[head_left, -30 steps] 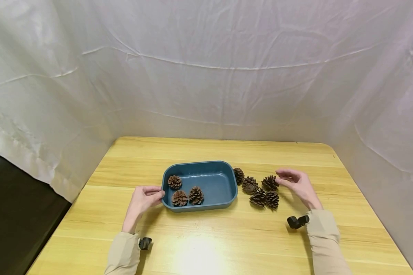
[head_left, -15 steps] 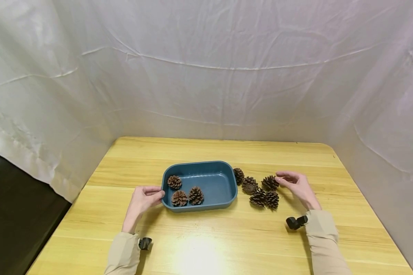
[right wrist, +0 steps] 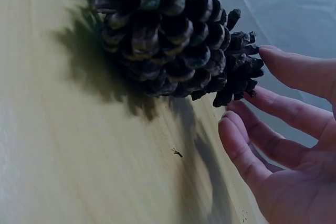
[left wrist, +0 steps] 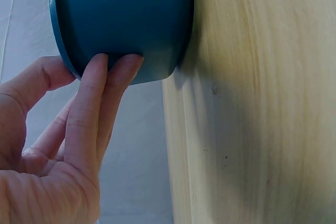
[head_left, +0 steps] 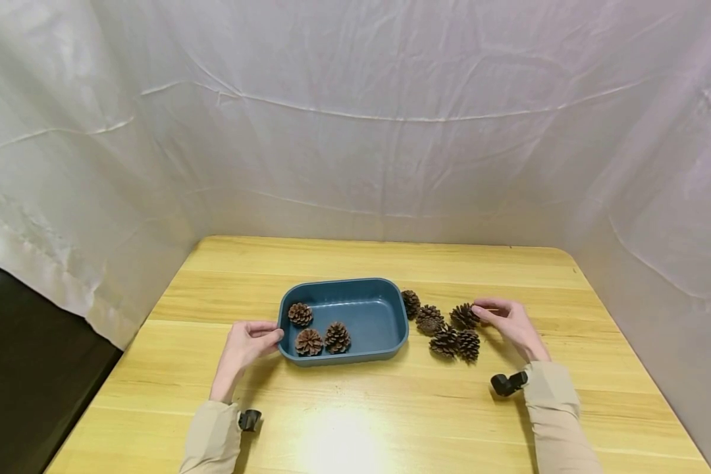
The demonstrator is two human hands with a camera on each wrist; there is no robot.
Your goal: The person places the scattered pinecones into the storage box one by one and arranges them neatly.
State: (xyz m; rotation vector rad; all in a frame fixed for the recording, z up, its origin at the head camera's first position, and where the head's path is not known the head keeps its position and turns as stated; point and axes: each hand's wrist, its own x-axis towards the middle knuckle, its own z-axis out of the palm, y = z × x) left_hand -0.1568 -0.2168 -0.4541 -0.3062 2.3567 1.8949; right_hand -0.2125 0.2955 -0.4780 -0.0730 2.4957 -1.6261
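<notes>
My left hand pinches the left end of a blue rectangular tub. The left wrist view has the thumb and fingertips of this hand at the end wall. Inside the tub lie a pine cone at the back left and two more near the front wall. To the right, my right hand is at the rightmost back pine cone of a loose group. Its thumb tip and fingertips come right to the edge of that pine cone in the right wrist view, spread apart and loosely bent.
Several pine cones lie close together right of the tub, including a front one and one against the tub's right end. The light wooden table is backed by a pale curtain. A dark surface lies beyond the left edge.
My right hand has shifted slightly leftward and its fingertips have come down a little toward the back right pine cone. The left hand and tub stay put.
</notes>
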